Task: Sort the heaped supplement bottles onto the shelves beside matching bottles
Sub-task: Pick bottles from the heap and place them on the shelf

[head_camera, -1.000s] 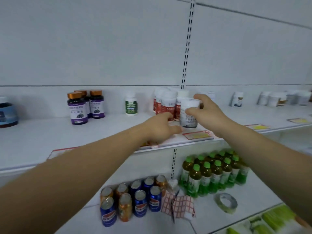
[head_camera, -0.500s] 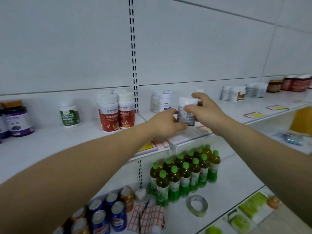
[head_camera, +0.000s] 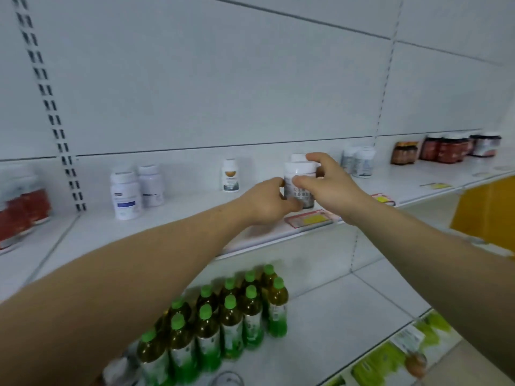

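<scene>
A white supplement bottle with a grey label (head_camera: 297, 181) is held over the upper shelf (head_camera: 178, 221), just above a pink price tag (head_camera: 308, 218). My right hand (head_camera: 328, 188) grips its cap and side from the right. My left hand (head_camera: 269, 201) holds its lower part from the left. Right behind it stands another white bottle (head_camera: 297, 157), mostly hidden. Further right, a pair of white bottles with grey labels (head_camera: 359, 162) stands on the same shelf.
On the upper shelf stand two white bottles with blue labels (head_camera: 136, 190), a white bottle with an orange mark (head_camera: 230, 175), red-labelled bottles (head_camera: 21, 210) at far left and dark red jars (head_camera: 446, 149) at far right. Green-capped tea bottles (head_camera: 223, 316) fill the lower shelf.
The view has swung right along the shelf. Both hands carried the white bottle rightward, past the red-labelled and blue-labelled bottles, to a spot in front of another white bottle.
</scene>
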`<state>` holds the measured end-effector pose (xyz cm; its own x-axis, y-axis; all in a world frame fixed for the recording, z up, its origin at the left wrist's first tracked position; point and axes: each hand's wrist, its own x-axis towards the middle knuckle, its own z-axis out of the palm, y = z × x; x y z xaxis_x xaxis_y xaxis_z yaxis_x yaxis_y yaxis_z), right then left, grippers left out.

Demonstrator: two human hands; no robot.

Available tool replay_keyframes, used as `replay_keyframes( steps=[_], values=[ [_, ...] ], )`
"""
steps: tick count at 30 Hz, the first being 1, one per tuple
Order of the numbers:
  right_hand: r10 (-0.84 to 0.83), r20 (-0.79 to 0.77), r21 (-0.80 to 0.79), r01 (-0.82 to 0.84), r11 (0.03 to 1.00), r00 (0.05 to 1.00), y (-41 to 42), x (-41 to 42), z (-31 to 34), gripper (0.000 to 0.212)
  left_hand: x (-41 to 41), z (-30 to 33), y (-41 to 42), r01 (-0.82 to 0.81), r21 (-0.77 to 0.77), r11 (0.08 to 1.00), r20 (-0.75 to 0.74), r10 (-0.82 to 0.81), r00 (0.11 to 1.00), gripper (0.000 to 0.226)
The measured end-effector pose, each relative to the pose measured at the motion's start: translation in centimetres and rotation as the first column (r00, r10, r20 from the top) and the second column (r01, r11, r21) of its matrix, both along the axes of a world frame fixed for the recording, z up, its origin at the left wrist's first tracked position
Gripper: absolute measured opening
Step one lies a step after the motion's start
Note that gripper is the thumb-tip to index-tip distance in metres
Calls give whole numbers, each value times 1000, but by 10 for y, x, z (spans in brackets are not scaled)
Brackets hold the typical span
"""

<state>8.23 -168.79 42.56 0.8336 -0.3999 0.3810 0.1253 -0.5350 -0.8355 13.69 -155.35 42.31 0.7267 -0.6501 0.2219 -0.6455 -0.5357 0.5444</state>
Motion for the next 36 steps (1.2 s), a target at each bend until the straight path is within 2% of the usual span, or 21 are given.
replay_keyframes(
  steps=[6,9,12,15,19,22,27,36],
  values=[
    [-115,-12,-7,115,993,993,-116,-2,2,60,8,0,-121,102,46,994,29,-104,994,47],
    [-173,-14,32,174,984,985,-171,7,-2,61,23,-3,-171,114,182,977,18,-119,993,65],
    [-224,-23,35,224,974,974,-221,22,-8,61,39,-6,-211,143,300,943,47,-164,985,66],
    [-237,-20,18,238,971,971,-263,42,-13,62,57,-8,-251,158,339,927,61,-189,980,63],
    [-209,-51,-54,206,977,977,-307,70,-20,60,74,-10,-297,166,388,906,6,-183,983,65],
    [-177,-58,-91,171,981,983,-340,87,-23,58,85,-14,-325,132,385,914,-30,-130,991,71],
    [-92,-91,-184,74,980,992,-400,113,-23,56,100,-30,-361,-89,531,843,32,85,996,96],
    [97,-142,-321,-139,937,985,-444,146,-15,56,86,-29,-377,-256,619,742,56,284,957,86]
  ],
)
